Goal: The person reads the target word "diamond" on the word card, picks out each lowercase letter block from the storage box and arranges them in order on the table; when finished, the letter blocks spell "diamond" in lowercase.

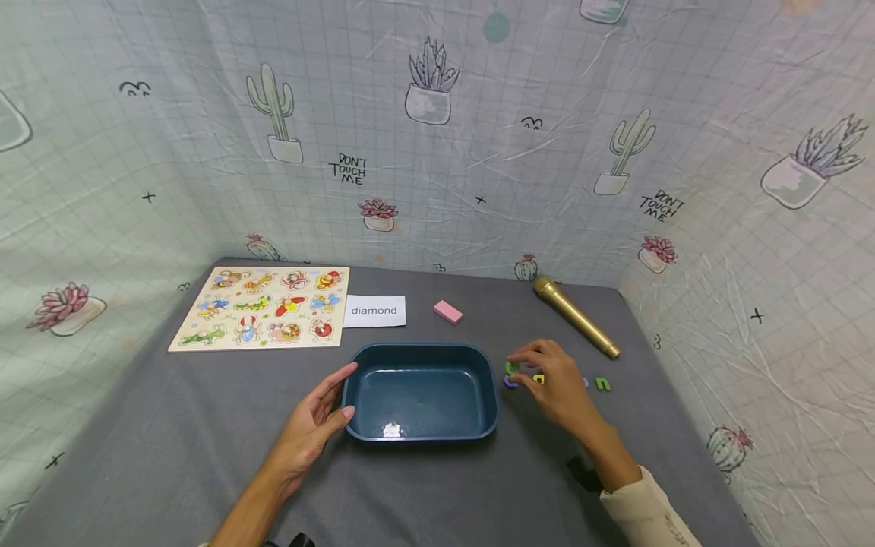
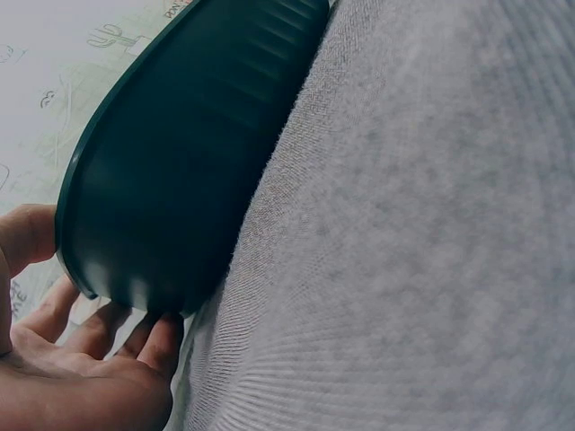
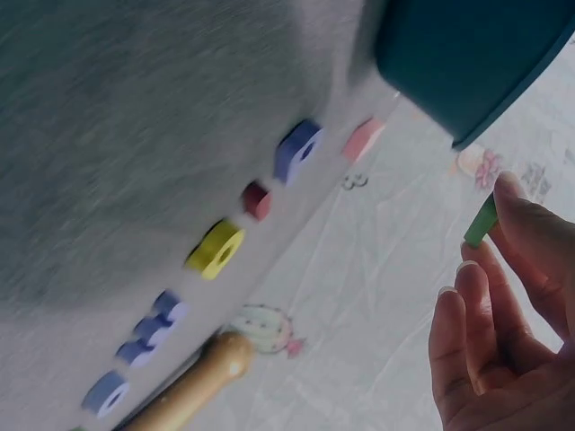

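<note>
The left hand (image 1: pixel 311 425) holds the left end of a dark blue plastic tray (image 1: pixel 420 439), thumb and fingers spread along its end. In the left wrist view, the thumb meets the rim and the fingertips touch lower on the wall. To the right of the tray, the right hand (image 1: pixel 557 384) pinches a small green letter (image 3: pixel 482 222) between thumb and fingers, above the cloth. Below and beside it lie a purple letter (image 3: pixel 298 150), a small red piece (image 3: pixel 257 199), a yellow letter (image 3: pixel 216 249), a purple m (image 3: pixel 151 329), a round purple letter (image 3: pixel 106 393) and a green n (image 1: pixel 602 384).
A gold microphone (image 1: pixel 577 317) lies behind the letters. Farther back are a pink block (image 1: pixel 448 311), a white card (image 1: pixel 374 311) reading "diamond" and an insect puzzle board (image 1: pixel 263 308). A patterned cloth (image 1: pixel 478 152) hangs behind the grey table (image 1: pixel 171 433).
</note>
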The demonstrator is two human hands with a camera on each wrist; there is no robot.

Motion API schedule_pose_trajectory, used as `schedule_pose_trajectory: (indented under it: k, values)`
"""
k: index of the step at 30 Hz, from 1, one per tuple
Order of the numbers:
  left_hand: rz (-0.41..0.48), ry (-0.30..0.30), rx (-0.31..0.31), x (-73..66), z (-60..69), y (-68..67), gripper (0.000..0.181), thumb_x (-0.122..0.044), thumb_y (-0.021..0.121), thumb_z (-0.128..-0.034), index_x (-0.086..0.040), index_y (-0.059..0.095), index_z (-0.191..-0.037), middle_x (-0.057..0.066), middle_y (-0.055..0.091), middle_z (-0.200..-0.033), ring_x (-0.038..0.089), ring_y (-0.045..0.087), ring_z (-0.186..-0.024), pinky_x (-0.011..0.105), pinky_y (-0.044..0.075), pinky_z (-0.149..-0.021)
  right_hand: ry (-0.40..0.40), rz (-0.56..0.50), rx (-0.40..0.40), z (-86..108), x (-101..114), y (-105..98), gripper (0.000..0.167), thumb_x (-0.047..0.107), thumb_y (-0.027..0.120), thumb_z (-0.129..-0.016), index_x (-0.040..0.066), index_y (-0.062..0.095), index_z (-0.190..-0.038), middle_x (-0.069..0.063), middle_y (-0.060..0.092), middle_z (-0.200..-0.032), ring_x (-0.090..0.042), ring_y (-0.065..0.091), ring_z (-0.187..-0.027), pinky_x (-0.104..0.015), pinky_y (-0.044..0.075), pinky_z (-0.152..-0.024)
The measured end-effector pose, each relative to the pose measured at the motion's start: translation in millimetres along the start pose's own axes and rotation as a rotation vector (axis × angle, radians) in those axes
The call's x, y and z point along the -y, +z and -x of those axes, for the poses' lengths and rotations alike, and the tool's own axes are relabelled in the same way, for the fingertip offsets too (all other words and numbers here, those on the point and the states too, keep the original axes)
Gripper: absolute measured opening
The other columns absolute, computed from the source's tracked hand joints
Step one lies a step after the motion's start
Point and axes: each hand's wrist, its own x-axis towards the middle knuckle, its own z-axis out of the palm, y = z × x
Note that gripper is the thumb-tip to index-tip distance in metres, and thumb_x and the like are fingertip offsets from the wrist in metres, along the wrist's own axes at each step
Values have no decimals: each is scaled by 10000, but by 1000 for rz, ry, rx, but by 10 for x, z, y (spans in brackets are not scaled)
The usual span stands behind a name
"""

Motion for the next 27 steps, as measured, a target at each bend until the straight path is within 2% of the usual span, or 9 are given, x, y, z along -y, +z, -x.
schedule_pose_trajectory:
  k: [12, 16, 27]
  values:
    - [-6, -20, -1, -5, -10, -2, 663, -80, 625, -1066, -172, 348, -1662, 30, 224, -1778, 300, 63, -1676, 23, 305, -1132, 74, 86, -23, 199, -256, -148, 311, 21, 933, -754, 75, 816, -1037, -59, 725, -1027, -247, 667, -885, -385, 584, -715]
    - [-6, -19, -3, -8, -5, -1, 663, -80, 626, -1066, -174, 349, -1661, 30, 223, -1778, 296, 61, -1676, 24, 301, -1137, 79, 115, -49, 264, -337, -186, 311, 17, 944, -734, 74, 819, -1013, -62, 728, -1002, -232, 667, -840, -355, 548, -691]
    - [-12, -9, -6, -5, 4, -2, 659, -77, 628, -1064, -175, 357, -1657, 31, 229, -1776, 295, 69, -1677, 23, 291, -1144, 81, 163, -76, 400, -574, -315, 338, 5, 966, -680, 69, 825, -980, -74, 739, -971, -244, 679, -790, -373, 561, -671]
